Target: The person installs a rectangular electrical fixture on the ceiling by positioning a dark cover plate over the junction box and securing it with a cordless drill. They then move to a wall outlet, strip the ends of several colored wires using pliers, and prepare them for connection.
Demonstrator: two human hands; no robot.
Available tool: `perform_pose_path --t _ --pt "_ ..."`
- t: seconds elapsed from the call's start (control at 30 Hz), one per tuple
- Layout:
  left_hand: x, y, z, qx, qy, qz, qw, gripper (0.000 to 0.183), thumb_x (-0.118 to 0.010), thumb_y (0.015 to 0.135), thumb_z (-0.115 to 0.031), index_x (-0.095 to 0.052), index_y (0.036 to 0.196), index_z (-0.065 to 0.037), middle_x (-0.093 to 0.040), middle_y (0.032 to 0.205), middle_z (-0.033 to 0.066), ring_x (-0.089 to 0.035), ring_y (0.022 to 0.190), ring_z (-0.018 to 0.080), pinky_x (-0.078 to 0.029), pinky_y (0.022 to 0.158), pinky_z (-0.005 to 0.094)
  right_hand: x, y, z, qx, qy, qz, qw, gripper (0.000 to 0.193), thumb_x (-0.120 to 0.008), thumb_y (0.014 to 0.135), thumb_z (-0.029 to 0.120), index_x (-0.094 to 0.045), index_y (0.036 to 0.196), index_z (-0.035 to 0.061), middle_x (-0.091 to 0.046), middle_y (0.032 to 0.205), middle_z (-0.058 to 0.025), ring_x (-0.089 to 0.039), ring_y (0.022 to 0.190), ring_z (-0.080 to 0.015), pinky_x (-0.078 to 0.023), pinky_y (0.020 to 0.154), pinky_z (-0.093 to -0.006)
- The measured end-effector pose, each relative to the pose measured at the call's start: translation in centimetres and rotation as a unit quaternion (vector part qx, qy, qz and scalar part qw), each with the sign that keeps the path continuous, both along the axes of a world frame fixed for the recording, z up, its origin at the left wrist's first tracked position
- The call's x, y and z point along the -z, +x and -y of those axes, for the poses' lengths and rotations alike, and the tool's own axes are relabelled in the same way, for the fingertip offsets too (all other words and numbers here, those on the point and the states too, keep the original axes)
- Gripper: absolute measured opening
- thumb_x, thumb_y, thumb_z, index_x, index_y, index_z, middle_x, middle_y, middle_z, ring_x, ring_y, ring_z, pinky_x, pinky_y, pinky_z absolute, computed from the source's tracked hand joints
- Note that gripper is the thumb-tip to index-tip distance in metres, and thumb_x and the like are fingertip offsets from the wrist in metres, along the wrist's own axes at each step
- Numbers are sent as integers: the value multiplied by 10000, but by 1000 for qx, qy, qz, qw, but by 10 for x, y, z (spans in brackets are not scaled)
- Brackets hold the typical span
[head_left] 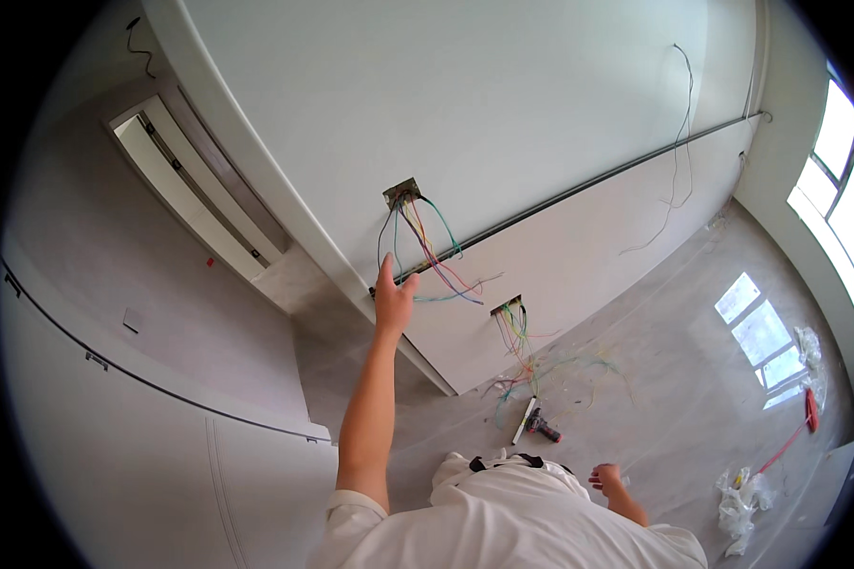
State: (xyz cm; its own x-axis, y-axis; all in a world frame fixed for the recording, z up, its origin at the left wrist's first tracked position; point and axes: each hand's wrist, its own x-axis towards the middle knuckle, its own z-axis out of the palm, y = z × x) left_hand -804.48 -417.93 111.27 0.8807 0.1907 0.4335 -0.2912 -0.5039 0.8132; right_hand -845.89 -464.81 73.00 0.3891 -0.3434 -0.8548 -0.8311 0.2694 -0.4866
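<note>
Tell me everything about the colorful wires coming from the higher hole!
The wires are a thin, bendy bunch that looks plastic-coated: red, yellow, green, blue and black. They spill from a square opening in the pale wall, curving downward loosely, and some ends hang free. The left hand is beside them; I can't tell whether it touches any.

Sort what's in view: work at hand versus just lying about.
Seemingly part of the work:
upper wall box
coloured wires hanging from it
left hand near them

Apparently lying about:
black-and-red power tool, possibly for this work
crumpled plastic
red object
</note>
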Motion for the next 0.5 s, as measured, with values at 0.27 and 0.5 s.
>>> perform_pose_path --t 0.27,0.5 --pt "-34 14 25 119 -419 -206 877 457 -615 995 -212 -502 1378 10 -718 1063 167 -693 654 235 -509 540 302 16 -36 -13 15 32 -36 999 115 -646 893 106 -628 996 58 -653 847 -99 -686 671 -272 -525 561 -422" --pt "-56 28 51 91 -322 -220 916 442 -714 940 -225 -558 1337 -111 -674 878 62 -569 503 143 -382 424 245 28 -45 6 29 31 -48 998 182 -644 893 107 -621 1066 55 -652 851 -107 -687 673 -283 -525 557 -420"
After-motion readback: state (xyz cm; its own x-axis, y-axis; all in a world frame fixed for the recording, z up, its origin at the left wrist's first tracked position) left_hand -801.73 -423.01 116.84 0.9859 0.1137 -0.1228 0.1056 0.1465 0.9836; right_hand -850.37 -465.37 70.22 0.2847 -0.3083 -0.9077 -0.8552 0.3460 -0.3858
